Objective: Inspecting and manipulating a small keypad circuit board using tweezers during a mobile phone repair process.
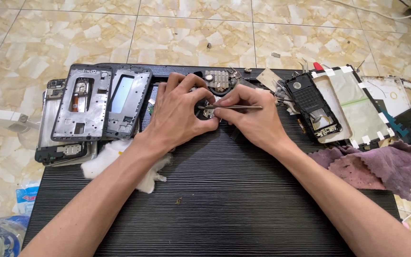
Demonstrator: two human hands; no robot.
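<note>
My left hand (pixel 179 112) and my right hand (pixel 250 116) meet at the far middle of a dark wood-grain board (pixel 215 200). Between the fingertips sits a small metal part (pixel 209 112), pinched by my left thumb and fingers. My right hand holds thin metal tweezers (pixel 236 108), lying level with the tips pointing left onto that part. Most of the part is hidden by my fingers.
Several stripped phone frames (pixel 86 102) are stacked at the left, with white cotton wadding (pixel 108 159) beside them. A small finned metal block (pixel 219 79) lies behind my hands. An opened phone body (pixel 312 107), taped panels (pixel 357 102) and a purple cloth (pixel 381 164) lie at the right. Tiled floor surrounds the board.
</note>
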